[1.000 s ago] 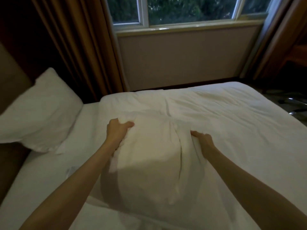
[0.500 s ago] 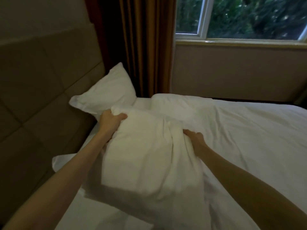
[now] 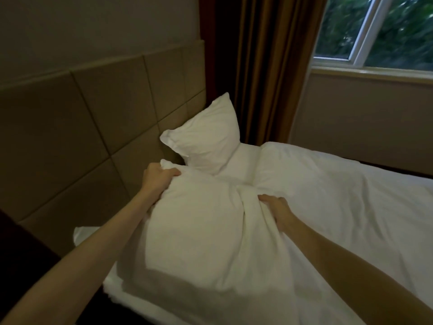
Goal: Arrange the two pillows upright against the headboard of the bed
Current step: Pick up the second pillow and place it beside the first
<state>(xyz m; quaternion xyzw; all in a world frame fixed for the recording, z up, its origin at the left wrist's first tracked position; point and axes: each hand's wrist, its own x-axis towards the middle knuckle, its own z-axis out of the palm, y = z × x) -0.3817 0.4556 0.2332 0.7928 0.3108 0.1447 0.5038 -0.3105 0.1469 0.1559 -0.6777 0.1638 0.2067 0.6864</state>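
A white pillow [image 3: 196, 231] is held up in front of me over the near end of the bed. My left hand [image 3: 158, 178] grips its top left corner, close to the headboard [image 3: 77, 141]. My right hand [image 3: 275, 207] is closed on its bunched right edge. A second white pillow [image 3: 206, 139] leans upright against the far end of the tan padded headboard, just beyond the held pillow.
A white duvet [image 3: 339, 207] covers the bed to the right. Brown curtains [image 3: 262, 66] hang behind the far pillow, beside a window [image 3: 379, 31] over a low wall. A dark piece of furniture [image 3: 21, 252] stands at the lower left next to the headboard.
Both hands have carried the pillow from the middle of the bed leftward toward the headboard. The view has swung left, so the headboard and far pillow now sit ahead.
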